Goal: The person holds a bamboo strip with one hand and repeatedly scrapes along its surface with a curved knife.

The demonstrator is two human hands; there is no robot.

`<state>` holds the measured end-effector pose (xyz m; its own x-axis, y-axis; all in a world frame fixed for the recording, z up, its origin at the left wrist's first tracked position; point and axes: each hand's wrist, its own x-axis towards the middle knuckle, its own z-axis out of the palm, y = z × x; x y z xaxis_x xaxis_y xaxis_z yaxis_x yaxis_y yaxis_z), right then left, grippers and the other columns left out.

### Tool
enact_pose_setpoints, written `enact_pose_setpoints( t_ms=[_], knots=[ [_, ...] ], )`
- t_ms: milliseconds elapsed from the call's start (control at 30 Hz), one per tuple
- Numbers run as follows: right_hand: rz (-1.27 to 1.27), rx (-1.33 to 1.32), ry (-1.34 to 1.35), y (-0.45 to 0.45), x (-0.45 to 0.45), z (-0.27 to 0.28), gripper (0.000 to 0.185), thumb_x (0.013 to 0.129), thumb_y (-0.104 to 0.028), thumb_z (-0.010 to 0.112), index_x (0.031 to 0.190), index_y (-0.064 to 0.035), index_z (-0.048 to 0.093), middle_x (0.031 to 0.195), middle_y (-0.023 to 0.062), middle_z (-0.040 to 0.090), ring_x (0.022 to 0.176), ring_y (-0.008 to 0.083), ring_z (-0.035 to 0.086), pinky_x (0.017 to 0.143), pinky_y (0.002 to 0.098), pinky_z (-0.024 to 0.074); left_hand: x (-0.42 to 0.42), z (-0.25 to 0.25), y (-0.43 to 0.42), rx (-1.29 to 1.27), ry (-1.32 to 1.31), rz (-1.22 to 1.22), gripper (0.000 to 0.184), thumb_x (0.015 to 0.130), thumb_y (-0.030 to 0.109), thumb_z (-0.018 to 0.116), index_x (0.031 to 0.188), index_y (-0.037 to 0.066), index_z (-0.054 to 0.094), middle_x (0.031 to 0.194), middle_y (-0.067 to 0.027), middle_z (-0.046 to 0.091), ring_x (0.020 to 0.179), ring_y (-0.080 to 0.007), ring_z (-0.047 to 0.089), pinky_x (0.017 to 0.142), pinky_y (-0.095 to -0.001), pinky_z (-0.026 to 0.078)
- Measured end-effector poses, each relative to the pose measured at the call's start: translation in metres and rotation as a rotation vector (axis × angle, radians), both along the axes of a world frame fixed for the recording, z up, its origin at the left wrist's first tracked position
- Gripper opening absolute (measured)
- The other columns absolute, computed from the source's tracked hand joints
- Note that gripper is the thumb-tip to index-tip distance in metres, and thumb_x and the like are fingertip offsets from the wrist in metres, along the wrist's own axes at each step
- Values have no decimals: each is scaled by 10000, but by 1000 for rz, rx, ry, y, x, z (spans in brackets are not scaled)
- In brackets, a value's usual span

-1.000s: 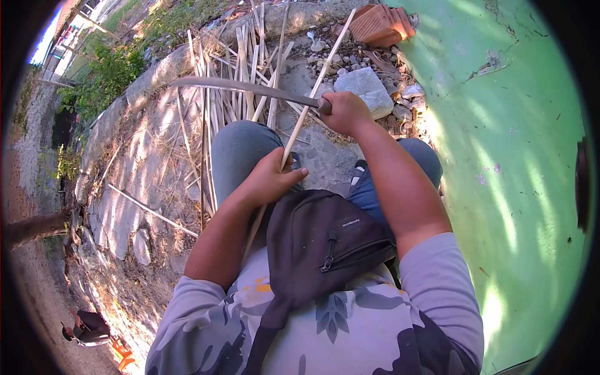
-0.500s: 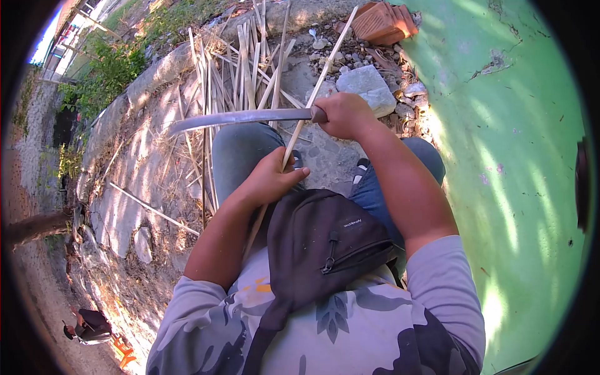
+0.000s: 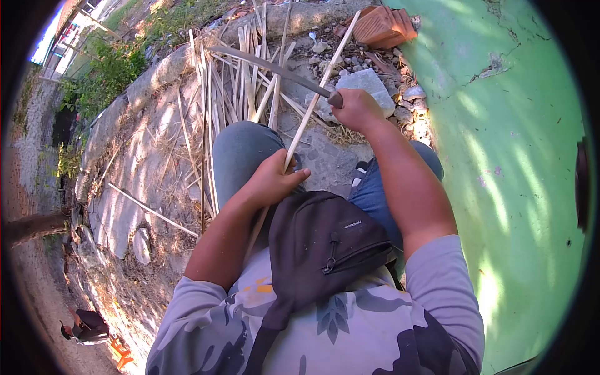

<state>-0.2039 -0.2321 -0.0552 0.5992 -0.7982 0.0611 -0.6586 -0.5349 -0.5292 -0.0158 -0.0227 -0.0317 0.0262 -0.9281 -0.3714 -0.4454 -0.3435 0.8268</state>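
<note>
My left hand (image 3: 278, 173) is closed around a long pale strip, which looks like split bamboo (image 3: 318, 94). The strip slants from under my left forearm up to the broken bricks. My right hand (image 3: 358, 110) grips the short handle of a machete (image 3: 281, 71). Its long, slightly curved blade points up and to the left and crosses the strip above my left hand. Whether blade and strip touch, I cannot tell. Behind the blade lies a heap of similar pale strips (image 3: 249, 81) on the ground, beyond my left knee.
Orange bricks (image 3: 380, 28) and a pale stone block (image 3: 367, 87) lie ahead among rubble. A green wall (image 3: 500, 156) runs along my right side. A dark bag (image 3: 325, 231) rests on my lap. At lower left, a person (image 3: 87, 326) is near something orange.
My right hand has moved slightly up and right along the strip. The machete blade has swung from nearly level to tip raised. My left hand stays in place on the strip.
</note>
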Motion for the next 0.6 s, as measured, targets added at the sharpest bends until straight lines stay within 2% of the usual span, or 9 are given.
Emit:
enact_pose_setpoints(
  t_ms=[67, 167, 267, 367, 467, 600],
  knots=[
    [108, -11, -74, 10, 1, -3, 165, 813, -244, 703, 909, -110, 689, 837, 179, 700, 816, 399, 678, 722, 491, 530, -2, 1, 1, 17, 4, 2, 433, 884, 352, 774, 987, -7, 555, 828, -102, 603, 759, -187, 584, 680, -362, 497],
    [252, -56, 30, 28, 9, 17, 132, 807, -223, 693, 893, -124, 683, 828, 178, 698, 811, 405, 675, 715, 500, 526, 0, 3, 2, 7, 16, -3, 431, 887, 353, 770, 984, -7, 554, 831, -107, 605, 764, -193, 588, 685, -364, 498],
    [244, -108, 225, 26, 5, 31, 168, 796, -220, 683, 943, -148, 721, 908, 126, 736, 844, 366, 701, 775, 478, 555, 2, -3, 6, -27, 17, -17, 422, 892, 348, 765, 975, -5, 549, 826, -105, 602, 759, -194, 586, 684, -364, 496],
    [71, -2, 143, 4, 0, -2, 166, 795, -218, 687, 941, -148, 721, 913, 132, 735, 866, 359, 704, 781, 471, 557, -1, -1, 3, -17, 1, -17, 411, 895, 339, 765, 967, 0, 544, 815, -96, 594, 749, -187, 578, 679, -363, 494],
    [-47, 8, 59, 4, 2, -9, 161, 798, -217, 688, 940, -149, 721, 918, 133, 735, 881, 356, 704, 793, 465, 560, 1, -4, 3, -31, 21, 8, 405, 894, 332, 767, 963, 4, 540, 809, -90, 587, 743, -177, 567, 675, -359, 492],
    [28, -11, 46, 13, 0, 3, 162, 801, -229, 697, 929, -131, 709, 893, 152, 724, 872, 375, 694, 781, 477, 552, 1, -3, 7, -18, 64, 19, 397, 896, 324, 767, 959, 7, 537, 810, -86, 584, 748, -165, 559, 673, -350, 487]
  ],
)
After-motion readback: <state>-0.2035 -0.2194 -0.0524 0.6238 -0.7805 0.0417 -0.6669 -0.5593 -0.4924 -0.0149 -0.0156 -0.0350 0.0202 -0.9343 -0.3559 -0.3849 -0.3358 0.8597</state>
